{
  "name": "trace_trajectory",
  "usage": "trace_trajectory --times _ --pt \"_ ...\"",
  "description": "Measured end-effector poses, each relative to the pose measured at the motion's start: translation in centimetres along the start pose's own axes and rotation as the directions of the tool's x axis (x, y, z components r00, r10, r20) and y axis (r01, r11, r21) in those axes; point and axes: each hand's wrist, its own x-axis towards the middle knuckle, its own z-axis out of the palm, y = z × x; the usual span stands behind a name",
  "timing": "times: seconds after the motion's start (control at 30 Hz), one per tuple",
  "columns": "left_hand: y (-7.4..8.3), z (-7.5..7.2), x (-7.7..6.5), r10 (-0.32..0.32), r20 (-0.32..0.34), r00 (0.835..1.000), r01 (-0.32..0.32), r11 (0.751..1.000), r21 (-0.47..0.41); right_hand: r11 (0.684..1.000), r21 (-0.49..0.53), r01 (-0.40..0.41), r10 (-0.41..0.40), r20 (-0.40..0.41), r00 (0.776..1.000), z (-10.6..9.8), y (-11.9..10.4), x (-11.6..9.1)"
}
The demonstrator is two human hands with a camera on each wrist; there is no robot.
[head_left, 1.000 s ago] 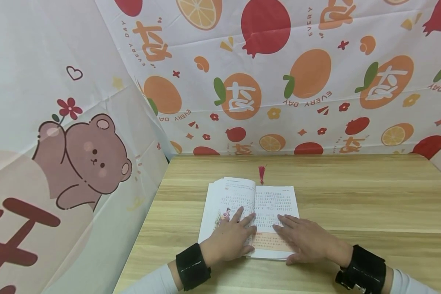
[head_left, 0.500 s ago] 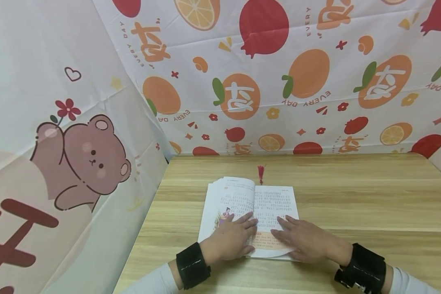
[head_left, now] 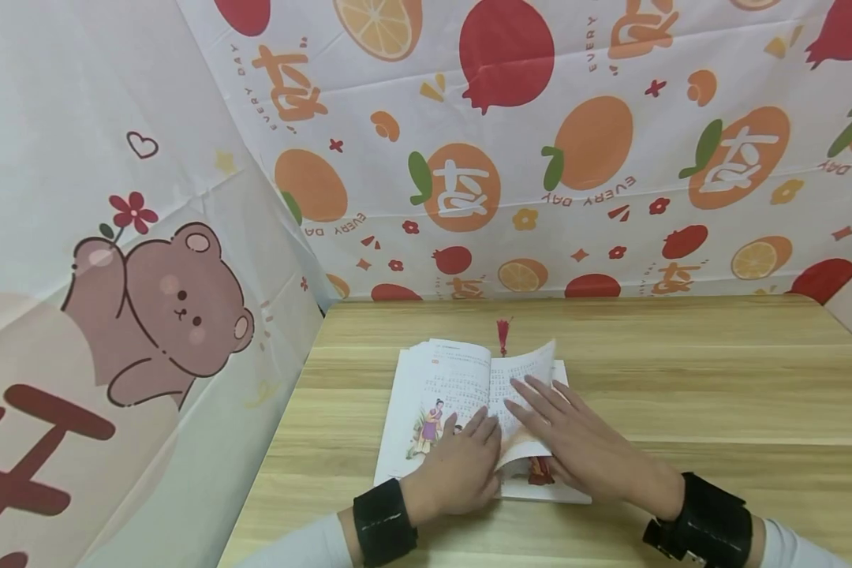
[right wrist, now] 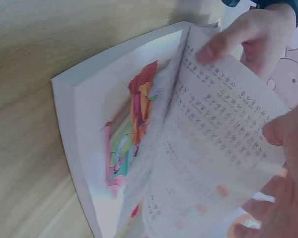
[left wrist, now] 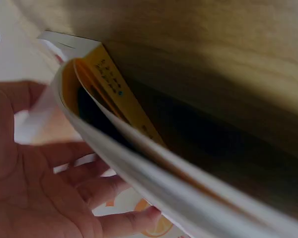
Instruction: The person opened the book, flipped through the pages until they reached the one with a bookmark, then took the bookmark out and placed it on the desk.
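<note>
Fruit-print cloth (head_left: pixel 397 95): white with oranges and pomegranates, hanging behind the book.

Bear-print cloth (head_left: pixel 170 300): pale, with a brown bear holding a red flower, hanging to the left of the book.

Table (head_left: pixel 717 379): light wood grain, lying under the book and spreading out on both sides of it.

Book (head_left: pixel 461 371): paperback, white leaves, lying open on the table before me; the left half is bulging toward the spine, and yellow-orange printing is showing on inner leaves at its near edge.

Page (right wrist: pixel 213 129): thin, white, rows of small dark characters with pale orange patches, bowing up from the book's right half, far corner curling.

Right hand (head_left: pixel 582 442): mine, at the book's right side; I am holding the page between thumb and fingers.

Left hand (head_left: pixel 457 469): mine, resting on the book's left half beside the spine; I am keeping thumb and fingers apart, a blurred sheet showing between them.

Wristbands, two, black (head_left: pixel 385 522): sitting on my wrists, nearer me than the book.

Colored illustration (right wrist: pixel 141 106): red, orange and green, showing in the book beneath the raised page.

Figure in purple (head_left: pixel 431 422): printed on the book's left page.

Tassel (head_left: pixel 502 335): red, lying just beyond the book's far edge.
</note>
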Motion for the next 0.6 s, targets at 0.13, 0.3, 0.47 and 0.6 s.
trace_trajectory --times 0.13,0.3,0.47,0.6 --pt "0.2 -0.6 -0.2 -0.100 -0.125 0.987 0.086 0.990 -0.112 0.997 -0.062 -0.052 0.043 -0.130 0.991 -0.3 -0.2 0.4" --pt "0.1 -1.9 -0.7 -0.145 -0.321 0.936 0.158 0.987 0.015 0.994 -0.012 -0.113 0.113 0.019 0.993 -0.1 0.0 -0.3" --pt "-0.5 -2.1 -0.8 -0.016 -0.289 0.957 0.112 0.941 0.320 0.980 0.132 -0.151 0.116 0.243 0.963 0.5 0.1 -1.2" --pt "-1.1 -1.5 -1.0 0.095 -0.092 0.991 -0.053 0.922 0.383 0.975 0.152 -0.162 0.107 0.317 0.942 1.2 0.3 -1.5"
